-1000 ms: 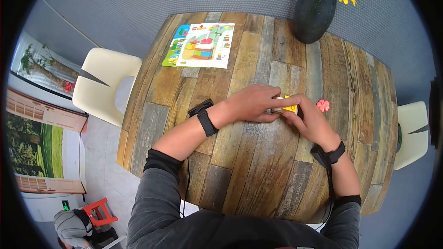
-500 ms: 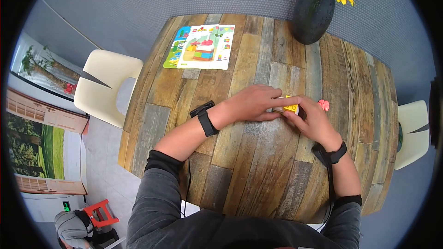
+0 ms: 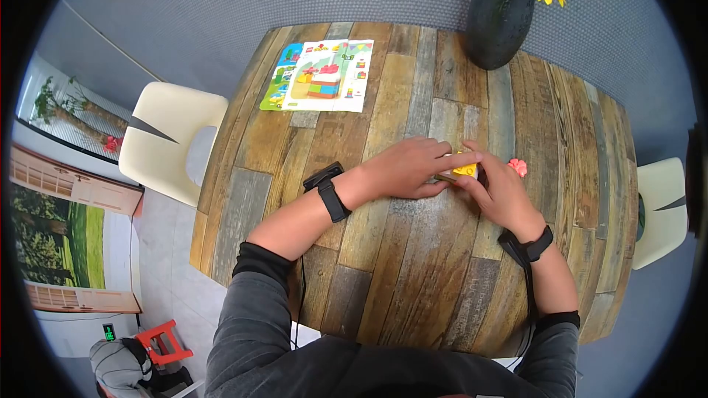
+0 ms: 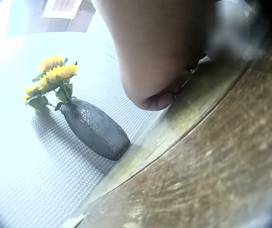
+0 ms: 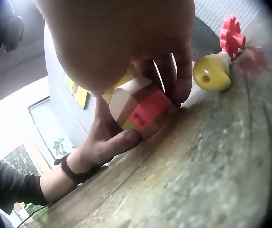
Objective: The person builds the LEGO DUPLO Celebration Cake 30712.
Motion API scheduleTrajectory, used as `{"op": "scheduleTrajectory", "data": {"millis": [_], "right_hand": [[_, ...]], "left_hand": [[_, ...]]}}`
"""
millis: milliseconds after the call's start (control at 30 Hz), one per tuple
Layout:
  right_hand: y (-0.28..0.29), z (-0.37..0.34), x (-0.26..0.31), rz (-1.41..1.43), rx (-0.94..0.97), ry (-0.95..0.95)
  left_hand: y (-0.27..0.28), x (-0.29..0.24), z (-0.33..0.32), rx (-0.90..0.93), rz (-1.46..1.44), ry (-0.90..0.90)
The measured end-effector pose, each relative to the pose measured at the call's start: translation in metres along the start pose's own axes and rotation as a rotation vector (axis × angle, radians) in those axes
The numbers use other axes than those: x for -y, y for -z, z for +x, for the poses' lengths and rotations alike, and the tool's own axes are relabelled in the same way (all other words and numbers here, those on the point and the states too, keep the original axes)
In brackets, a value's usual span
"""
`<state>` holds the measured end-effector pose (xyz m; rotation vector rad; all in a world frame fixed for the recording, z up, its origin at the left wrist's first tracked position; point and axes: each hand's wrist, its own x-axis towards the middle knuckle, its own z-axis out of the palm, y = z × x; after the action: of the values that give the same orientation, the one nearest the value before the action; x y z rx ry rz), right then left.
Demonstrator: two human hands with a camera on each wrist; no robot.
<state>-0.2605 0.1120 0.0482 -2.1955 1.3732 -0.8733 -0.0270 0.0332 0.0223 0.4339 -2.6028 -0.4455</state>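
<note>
Both hands hold a small stack of toy building bricks low over the middle of the table. On top sits a yellow brick (image 3: 465, 170) with studs. Below it in the right wrist view come a white rounded brick (image 5: 131, 90) and a red brick (image 5: 151, 110) marked with a 2. My left hand (image 3: 414, 169) grips from the left, its thumb along the stack's lower side and a finger across the yellow brick. My right hand (image 3: 503, 193) curls round the right side. Fingers hide much of the stack, and the left wrist view does not show it.
Just right of the hands lie a pink flower piece (image 3: 518, 168) and a yellow rounded piece (image 5: 212, 73). A picture leaflet (image 3: 318, 76) lies at the table's back left. A dark vase (image 3: 500, 18) with sunflowers stands at the back edge.
Both hands stay around the brick stack with only slight finger shifts. The left hand's finger reaches a little farther over the yellow brick. The head view has tilted slightly.
</note>
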Motion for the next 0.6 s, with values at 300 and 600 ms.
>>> {"op": "scheduleTrajectory", "data": {"millis": [300,600], "right_hand": [[0.012,0.007,0.016,0.099,0.133,-0.134],[0.009,0.006,0.009,0.137,0.126,-0.112]], "left_hand": [[0.000,-0.001,0.001,0.016,-0.004,0.037],[0.001,-0.006,0.003,-0.023,-0.024,0.001]]}}
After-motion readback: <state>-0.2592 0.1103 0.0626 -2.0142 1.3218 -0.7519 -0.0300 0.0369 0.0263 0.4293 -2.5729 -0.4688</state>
